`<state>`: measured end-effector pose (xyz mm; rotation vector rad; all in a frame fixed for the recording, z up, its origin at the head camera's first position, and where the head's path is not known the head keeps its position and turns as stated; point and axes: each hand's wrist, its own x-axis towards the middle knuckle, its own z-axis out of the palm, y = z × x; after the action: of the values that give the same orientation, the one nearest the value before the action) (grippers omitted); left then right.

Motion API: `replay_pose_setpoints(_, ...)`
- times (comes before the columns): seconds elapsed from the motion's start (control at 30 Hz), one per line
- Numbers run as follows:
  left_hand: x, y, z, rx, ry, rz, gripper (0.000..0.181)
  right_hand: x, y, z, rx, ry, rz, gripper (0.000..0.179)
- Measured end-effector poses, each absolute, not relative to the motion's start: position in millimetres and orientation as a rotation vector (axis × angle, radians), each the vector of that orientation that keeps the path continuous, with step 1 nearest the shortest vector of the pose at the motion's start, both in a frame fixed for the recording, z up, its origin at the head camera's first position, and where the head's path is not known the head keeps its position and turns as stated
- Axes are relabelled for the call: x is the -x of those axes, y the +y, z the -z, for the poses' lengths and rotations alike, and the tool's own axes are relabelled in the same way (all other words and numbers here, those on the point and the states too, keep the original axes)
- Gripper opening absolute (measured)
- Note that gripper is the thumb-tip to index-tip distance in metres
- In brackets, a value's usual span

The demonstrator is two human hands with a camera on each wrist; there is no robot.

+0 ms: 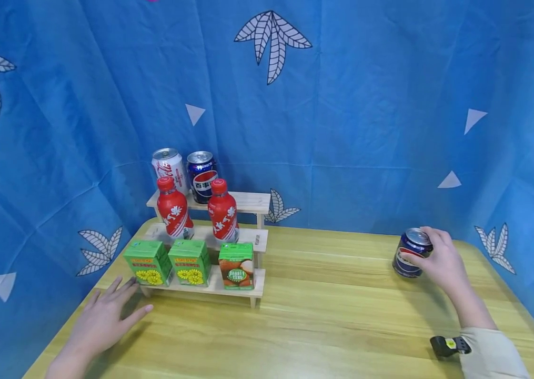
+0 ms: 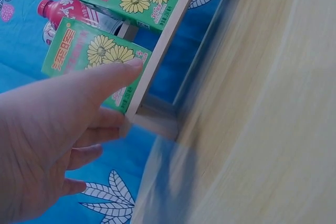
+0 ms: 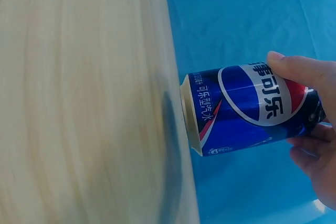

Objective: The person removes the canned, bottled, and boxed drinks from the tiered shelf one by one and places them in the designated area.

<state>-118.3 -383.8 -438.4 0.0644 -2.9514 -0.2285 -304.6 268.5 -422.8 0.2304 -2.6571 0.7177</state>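
Note:
At the right of the table, my right hand (image 1: 444, 266) grips a blue Pepsi can (image 1: 403, 260) near its top. In the right wrist view the thumb lies on the label of this can (image 3: 247, 106), fingers around the far side; whether its base touches the table I cannot tell. My left hand (image 1: 103, 318), fingers extended and holding nothing, is by the front left corner of a three-tier wooden shelf (image 1: 248, 201). Nearest to it stands a green drink carton with yellow flowers (image 1: 148, 266); in the left wrist view the thumb overlaps this carton (image 2: 71, 51).
The bottom tier also bears another green flower carton (image 1: 190, 266) and a brown-green carton (image 1: 237, 271). Two red bottles (image 1: 174, 210) occupy the middle tier. On top stand a white cola can (image 1: 172, 171) and another Pepsi can (image 1: 202, 176). Blue curtains (image 1: 366, 105) surround the table (image 1: 323, 305).

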Motion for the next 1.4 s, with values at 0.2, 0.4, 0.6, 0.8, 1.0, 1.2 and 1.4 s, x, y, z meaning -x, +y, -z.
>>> replay_pose_setpoints(0.2, 118, -383, 439, -0.058, -2.939, 0.237, 0.078, 308, 276, 428, -0.241, -2.680, -0.706, 0.082)
replay_pose_setpoints(0.4, 117, -384, 440, -0.053, -2.935, 0.234, 0.078, 309, 277, 430, -0.236, -2.690, -0.728, 0.082)
replay_pose_setpoints(0.6, 116, -385, 438, -0.061, -2.943, 0.238, 0.079, 310, 275, 429, -0.244, -2.702, -0.756, 0.082)
replay_pose_setpoints(0.8, 117, -385, 438, -0.062, -2.952, 0.237, 0.080, 310, 278, 429, -0.255, -2.721, -0.752, 0.083)
replay_pose_setpoints(1.0, 116, -385, 439, -0.067, -2.957, 0.232, 0.081, 307, 276, 423, -0.289, -2.781, -0.699, 0.090)
replay_pose_setpoints(1.2, 116, -386, 439, -0.070, -2.964, 0.228, 0.081, 305, 272, 413, -0.310, -2.803, -0.659, 0.093)
replay_pose_setpoints(1.4, 117, -385, 439, -0.066, -2.967, 0.234, 0.083, 300, 265, 398, -0.341, -2.756, -0.617, 0.087)
